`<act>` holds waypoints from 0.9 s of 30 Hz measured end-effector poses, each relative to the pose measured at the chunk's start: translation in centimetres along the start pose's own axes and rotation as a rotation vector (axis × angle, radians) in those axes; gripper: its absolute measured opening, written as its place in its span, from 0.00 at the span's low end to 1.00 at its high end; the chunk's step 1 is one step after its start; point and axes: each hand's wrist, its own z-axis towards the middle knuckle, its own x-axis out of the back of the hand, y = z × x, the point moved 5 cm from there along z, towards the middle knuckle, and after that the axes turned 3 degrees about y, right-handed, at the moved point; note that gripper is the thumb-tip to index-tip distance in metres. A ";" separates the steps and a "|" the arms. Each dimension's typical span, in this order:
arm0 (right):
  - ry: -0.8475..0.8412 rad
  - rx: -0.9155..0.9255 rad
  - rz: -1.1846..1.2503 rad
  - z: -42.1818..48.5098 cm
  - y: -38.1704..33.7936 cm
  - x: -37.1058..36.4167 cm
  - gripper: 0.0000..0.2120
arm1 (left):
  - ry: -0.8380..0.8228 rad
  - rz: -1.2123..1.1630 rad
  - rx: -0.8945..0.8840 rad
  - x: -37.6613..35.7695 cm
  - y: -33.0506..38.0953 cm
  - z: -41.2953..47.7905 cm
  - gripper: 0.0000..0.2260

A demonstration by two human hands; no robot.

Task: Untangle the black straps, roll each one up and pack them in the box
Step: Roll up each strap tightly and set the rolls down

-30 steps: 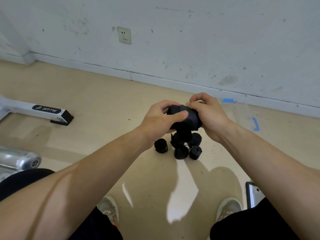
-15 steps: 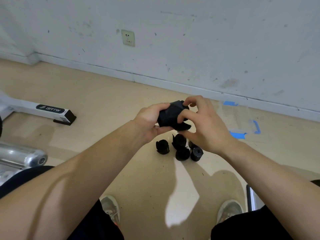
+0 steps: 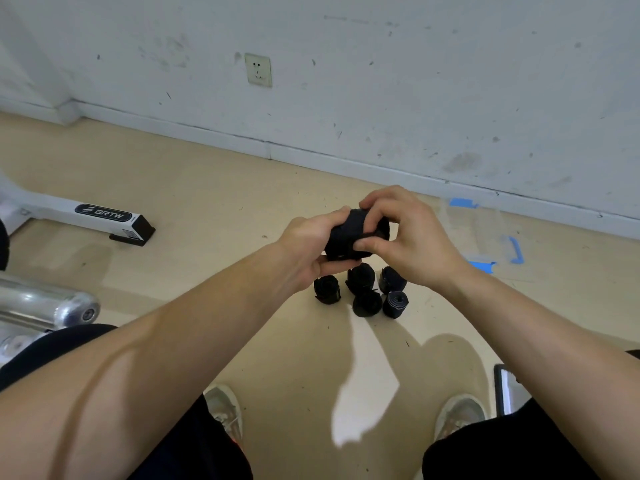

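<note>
A black strap roll (image 3: 349,233) is held in the air between both hands, above the floor. My left hand (image 3: 308,251) grips it from the left and below. My right hand (image 3: 405,233) wraps its fingers over the top and its thumb across the front. Below the hands, several rolled black straps (image 3: 362,289) stand in a small cluster on the beige floor. A clear plastic box with blue clips (image 3: 485,233) lies on the floor to the right, near the wall.
A white metal foot marked BRTW (image 3: 100,216) and a shiny metal tube (image 3: 45,306) lie at the left. My two shoes (image 3: 225,414) are at the bottom. A dark-framed flat object (image 3: 502,389) sits by my right knee. The wall has a socket (image 3: 258,70).
My right hand has shifted its fingers over the top of the roll, and the roll has turned a little between the hands. The straps on the floor have not moved.
</note>
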 end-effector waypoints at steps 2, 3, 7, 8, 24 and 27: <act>-0.013 -0.045 0.051 0.2 0.4 0.2 0.21 | 0.000 0.028 0.014 0.0 -0.3 -0.1 0.15; -0.049 -0.060 0.059 0.2 0.6 0.2 0.22 | -0.001 0.044 0.015 0.1 -0.5 -0.2 0.16; -0.193 -0.068 0.018 0.1 0.5 -0.4 0.26 | 0.000 0.141 -0.018 0.5 -0.7 -0.4 0.20; -0.194 -0.078 0.027 0.2 0.3 -0.5 0.25 | 0.001 0.181 -0.027 0.7 -0.6 -0.6 0.21; -0.341 -0.433 0.450 -0.1 2.7 -2.9 0.21 | -0.197 0.325 -0.109 3.6 -1.1 -0.4 0.18; -0.437 -0.488 0.513 -0.6 4.7 -5.9 0.15 | -0.051 0.499 -0.135 4.7 -1.9 2.2 0.16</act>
